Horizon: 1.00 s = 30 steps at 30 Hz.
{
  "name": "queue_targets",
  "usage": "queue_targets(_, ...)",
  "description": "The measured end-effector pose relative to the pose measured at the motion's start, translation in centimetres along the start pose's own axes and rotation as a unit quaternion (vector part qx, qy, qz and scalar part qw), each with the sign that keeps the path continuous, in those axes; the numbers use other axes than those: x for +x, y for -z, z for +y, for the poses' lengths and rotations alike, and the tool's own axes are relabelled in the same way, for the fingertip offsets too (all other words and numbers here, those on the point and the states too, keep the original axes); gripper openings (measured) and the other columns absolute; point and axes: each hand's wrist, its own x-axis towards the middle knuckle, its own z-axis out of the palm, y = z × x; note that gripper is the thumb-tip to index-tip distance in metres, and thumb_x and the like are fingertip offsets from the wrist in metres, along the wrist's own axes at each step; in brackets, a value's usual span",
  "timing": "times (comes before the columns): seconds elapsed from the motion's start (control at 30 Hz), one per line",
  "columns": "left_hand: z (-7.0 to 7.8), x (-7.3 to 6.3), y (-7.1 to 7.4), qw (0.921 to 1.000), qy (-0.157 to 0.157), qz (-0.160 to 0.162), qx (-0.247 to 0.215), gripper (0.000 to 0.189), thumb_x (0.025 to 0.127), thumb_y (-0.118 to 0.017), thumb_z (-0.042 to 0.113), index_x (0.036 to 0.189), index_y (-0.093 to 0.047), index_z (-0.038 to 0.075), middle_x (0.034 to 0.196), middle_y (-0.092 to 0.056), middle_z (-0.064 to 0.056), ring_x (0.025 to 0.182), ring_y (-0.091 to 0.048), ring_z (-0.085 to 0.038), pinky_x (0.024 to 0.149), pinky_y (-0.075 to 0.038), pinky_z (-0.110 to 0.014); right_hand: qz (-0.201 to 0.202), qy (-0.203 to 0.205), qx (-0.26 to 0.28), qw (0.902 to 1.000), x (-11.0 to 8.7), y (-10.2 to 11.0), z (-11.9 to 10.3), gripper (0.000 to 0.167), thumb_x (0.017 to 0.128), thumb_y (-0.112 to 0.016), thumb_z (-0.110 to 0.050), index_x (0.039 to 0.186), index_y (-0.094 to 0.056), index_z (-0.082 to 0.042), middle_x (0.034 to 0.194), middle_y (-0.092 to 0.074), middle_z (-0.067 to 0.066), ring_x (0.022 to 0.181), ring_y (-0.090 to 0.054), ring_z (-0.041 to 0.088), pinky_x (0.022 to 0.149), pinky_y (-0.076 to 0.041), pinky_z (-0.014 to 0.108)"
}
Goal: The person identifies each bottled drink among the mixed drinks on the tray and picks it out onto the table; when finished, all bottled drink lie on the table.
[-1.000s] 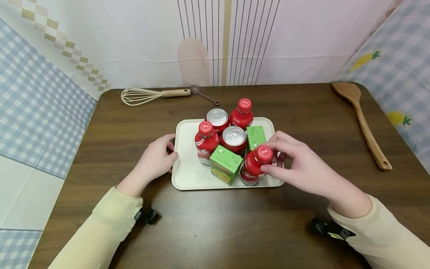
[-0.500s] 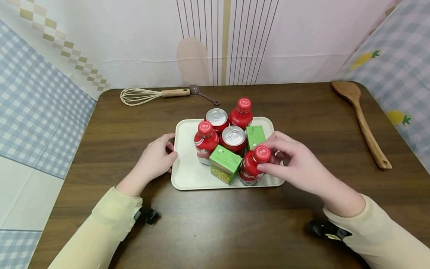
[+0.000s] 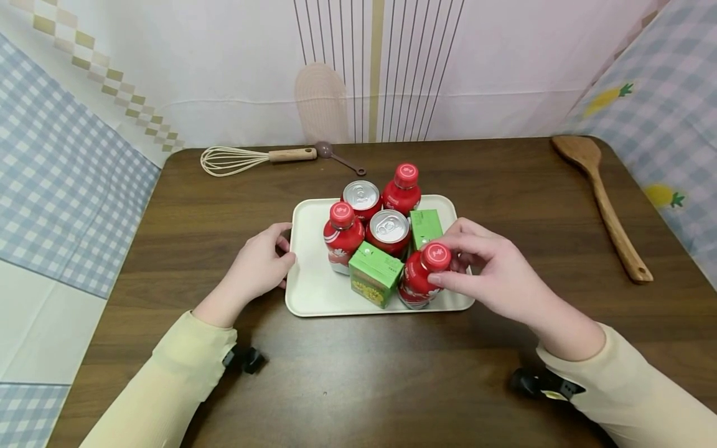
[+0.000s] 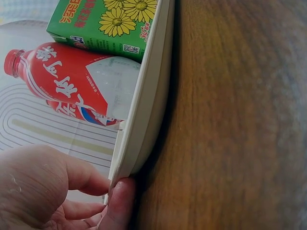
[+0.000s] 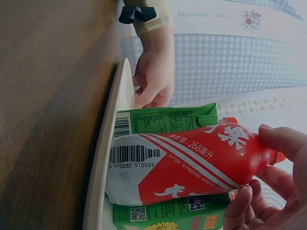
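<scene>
My right hand (image 3: 493, 267) pinches a red cola bottle (image 5: 192, 163) near its neck, just below the cap. The bottle stands at the near right corner of a cream tray (image 3: 308, 292), beside a green drink carton (image 3: 376, 274). At the tray's left edge, my left hand (image 3: 260, 264) holds the rim between thumb and fingers, as the left wrist view shows. Also on the tray are another red bottle (image 3: 343, 239), a front soda can (image 3: 389, 229), a rear soda can (image 3: 361, 198), a back red bottle (image 3: 402, 194) and a second green carton (image 3: 426, 227), partly hidden by the right hand.
Along the table's back edge lie a whisk (image 3: 257, 158) and a brown measuring spoon (image 3: 338, 155). A wooden spatula (image 3: 602, 205) rests at the far right. Patterned cloth hangs behind the wooden table (image 3: 336, 386) and at its sides.
The right hand and the bottle it holds shifted slightly left toward the front carton, then stayed nearly still. The left hand keeps its place on the tray.
</scene>
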Motion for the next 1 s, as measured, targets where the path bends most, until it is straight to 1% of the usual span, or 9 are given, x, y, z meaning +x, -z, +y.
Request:
queue_targets(0.2,0.1,0.1,0.0,0.9999,0.004,-0.003,-0.011,0.058,0.096,-0.052,0.009,0.153,-0.04,0.004,0.111,-0.056,-0.017,0.063,-0.067,-0.021,0.053,-0.062,-0.033,0.02,0.017,-0.002,0.9997,-0.2,-0.1,-0.1,0.036,0.078,-0.089,-0.004,0.109,-0.079,-0.02,0.097,-0.061,-0.003,0.079,-0.055,0.016,0.06,-0.05,0.028)
queue_targets(0.33,0.1,0.1,-0.1,0.9998,0.005,-0.006,-0.017,0.059,0.096,-0.052,0.009,0.153,-0.04,0.005,0.111,-0.056,-0.017,0.063,-0.067,-0.021,0.053,-0.062,-0.033,0.036,0.031,0.008,0.9989,-0.3,0.2,-0.2,0.036,0.076,-0.088,0.0,0.107,-0.079,-0.016,0.097,-0.061,-0.002,0.078,-0.056,0.016,0.06,-0.051,0.025)
queue_targets(0.43,0.0,0.2,-0.1,0.9998,0.004,-0.006,-0.017,0.059,0.096,-0.052,0.009,0.153,-0.04,0.005,0.111,-0.056,-0.017,0.063,-0.067,-0.021,0.053,-0.062,-0.034,0.044,0.033,0.019,0.9983,-0.4,0.5,-0.4,0.036,0.075,-0.088,0.003,0.106,-0.079,-0.013,0.097,-0.062,-0.001,0.078,-0.057,0.017,0.06,-0.052,0.024)
queue_targets(0.77,-0.2,0.1,-0.1,0.9998,0.01,-0.007,-0.014,0.059,0.096,-0.052,0.009,0.154,-0.039,0.005,0.113,-0.056,-0.018,0.063,-0.067,-0.021,0.054,-0.062,-0.033,0.045,0.046,0.038,0.9972,-0.3,1.3,-1.2,0.037,0.073,-0.087,0.008,0.105,-0.079,-0.009,0.096,-0.063,0.003,0.08,-0.058,0.018,0.064,-0.054,0.022)
queue_targets(0.93,-0.3,0.1,-0.1,0.9998,0.012,-0.007,-0.017,0.06,0.096,-0.052,0.008,0.155,-0.039,0.005,0.113,-0.056,-0.017,0.063,-0.067,-0.021,0.054,-0.062,-0.033,0.041,0.032,0.048,0.9975,-0.5,2.1,-1.6,0.036,0.072,-0.087,0.011,0.101,-0.08,-0.009,0.095,-0.062,0.003,0.082,-0.058,0.019,0.064,-0.052,0.023)
queue_targets(1.0,-0.3,0.2,-0.1,0.9998,0.011,-0.006,-0.017,0.06,0.096,-0.052,0.008,0.155,-0.039,0.005,0.113,-0.056,-0.017,0.064,-0.068,-0.021,0.054,-0.062,-0.033,0.042,0.033,0.049,0.9973,-0.5,2.4,-1.8,0.036,0.072,-0.086,0.012,0.101,-0.08,-0.008,0.095,-0.062,0.004,0.082,-0.057,0.019,0.064,-0.051,0.023)
